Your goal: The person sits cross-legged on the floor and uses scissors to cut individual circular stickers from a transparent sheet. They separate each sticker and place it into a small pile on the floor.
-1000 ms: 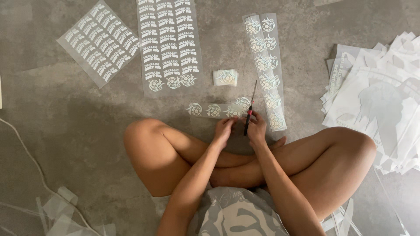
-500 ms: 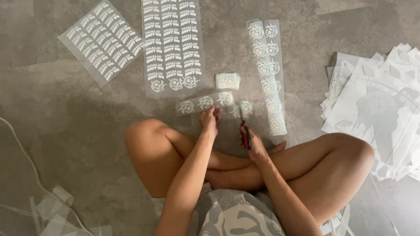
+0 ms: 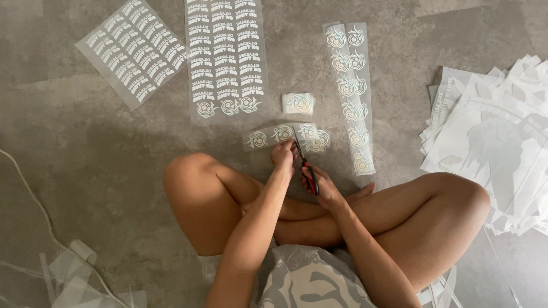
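I sit cross-legged on a grey floor. My left hand [image 3: 282, 155] pinches the near edge of a short clear film strip [image 3: 268, 137] printed with round white emblems. My right hand [image 3: 322, 185] grips red-handled scissors [image 3: 305, 165], whose blades reach up into the strip between two emblems. A small stack of cut single-emblem pieces [image 3: 298, 103] lies just beyond the strip.
A long two-column emblem strip [image 3: 349, 91] lies right of the hands. Two sheets of white lettering [image 3: 227, 57] [image 3: 134, 51] lie farther out. A pile of white sheets [image 3: 491, 142] fills the right side. Clear offcuts [image 3: 68, 268] and a thin white cord [image 3: 34, 205] lie at lower left.
The left hand slid the short strip leftward, then took hold of its near edge. The right hand brought the scissors back up so the blades enter the strip.
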